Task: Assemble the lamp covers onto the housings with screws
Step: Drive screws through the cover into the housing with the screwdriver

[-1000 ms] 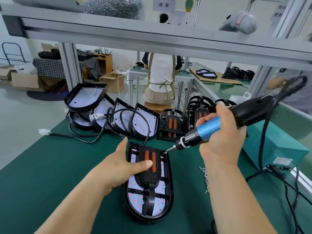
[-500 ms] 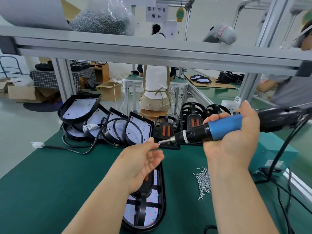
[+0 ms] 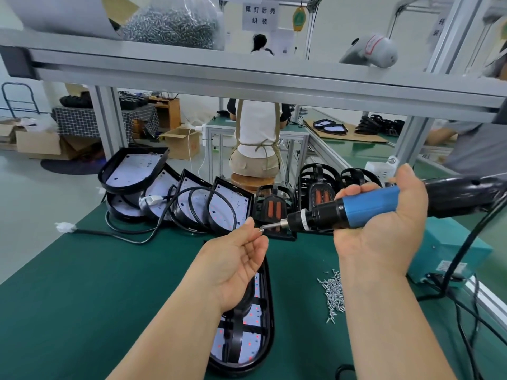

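My right hand [image 3: 384, 229] grips a blue and black electric screwdriver [image 3: 365, 207], held level above the table with its bit pointing left. My left hand [image 3: 236, 259], palm up, pinches a small screw [image 3: 261, 229] at the bit's tip. Under my left wrist lies a black lamp housing with its cover [image 3: 247, 333] on the green mat, red dots on its white board, its far end hidden by the hand. A loose heap of screws [image 3: 333, 294] lies to its right.
Several lamp housings with white boards and black cables [image 3: 175, 198] lean at the back left; black covers with orange inserts [image 3: 274, 209] stand behind. A teal power box [image 3: 450, 250] with cords sits right. An aluminium frame beam [image 3: 247, 75] crosses overhead. A person sits beyond.
My left hand left the lamp cover and rose to the screwdriver tip with a screw. The screwdriver lifted off the lamp and turned level.
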